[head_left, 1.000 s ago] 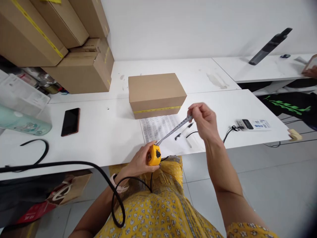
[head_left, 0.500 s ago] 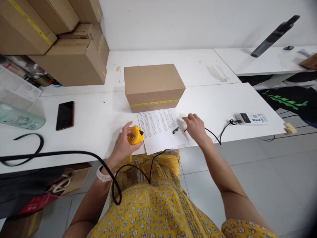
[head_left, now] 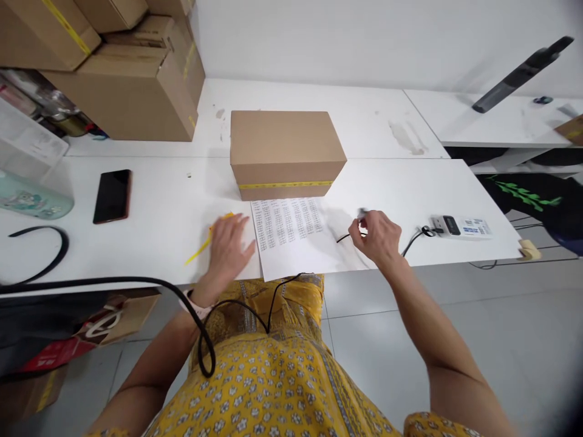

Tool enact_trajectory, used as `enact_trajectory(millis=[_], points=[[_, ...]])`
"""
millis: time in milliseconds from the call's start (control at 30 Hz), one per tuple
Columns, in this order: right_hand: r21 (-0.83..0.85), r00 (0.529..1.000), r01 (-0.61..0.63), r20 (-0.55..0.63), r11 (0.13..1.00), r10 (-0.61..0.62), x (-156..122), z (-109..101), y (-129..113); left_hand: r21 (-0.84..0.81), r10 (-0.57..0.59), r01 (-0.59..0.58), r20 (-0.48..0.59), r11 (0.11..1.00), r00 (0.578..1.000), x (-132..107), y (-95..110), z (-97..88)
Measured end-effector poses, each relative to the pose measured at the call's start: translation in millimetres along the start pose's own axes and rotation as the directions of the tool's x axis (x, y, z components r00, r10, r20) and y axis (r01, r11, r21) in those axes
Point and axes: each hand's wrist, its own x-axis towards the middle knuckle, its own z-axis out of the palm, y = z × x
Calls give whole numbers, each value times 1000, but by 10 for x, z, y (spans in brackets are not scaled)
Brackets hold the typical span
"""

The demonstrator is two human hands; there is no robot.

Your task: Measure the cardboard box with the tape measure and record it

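Observation:
My left hand (head_left: 230, 243) lies palm down on the white table (head_left: 159, 212), just left of a printed sheet (head_left: 296, 243). It covers the yellow tape measure (head_left: 226, 216), of which only a sliver shows at the fingertips, plus a thin yellow streak trailing left. My right hand (head_left: 378, 237) is closed in a pinch on a blurred pen (head_left: 362, 213) at the sheet's right edge. A thin black cord (head_left: 345, 237) runs by it. A closed cardboard box (head_left: 286, 145) with a yellow tape band stands just behind the sheet.
A black phone (head_left: 112, 195) lies at the left, with a pale green bottle (head_left: 31, 200) beyond it. Stacked cartons (head_left: 132, 85) fill the back left corner. A small device (head_left: 460, 226) with a cable sits at the right. A thick black cable (head_left: 91, 282) runs along the table's front edge.
The tape has gone back into its case, and my left hand has brought the case down onto the table. My right hand let go of the tape's end and picked the pen off the sheet.

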Motion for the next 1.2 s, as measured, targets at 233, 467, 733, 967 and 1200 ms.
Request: enact_trajectory(millis=[233,467,733,967,1200], points=[[851,876,-413,274,324,397,-115,444,-542,-231,523,-471,320,851,790,-106,804,627],[749,860,-501,373,434,349,-202,577,-500,16,496,-547,402,837,770,-128,886,719],[700,873,-487,363,522,327,-229,589,-494,6,451,-482,339,876,826,-115,962,724],[689,884,-467,344,555,317,-236,575,-501,13,455,-489,345,872,821,-107,959,705],[687,888,-459,351,563,296,-242,599,-496,25,457,-497,352,868,817,-109,963,708]])
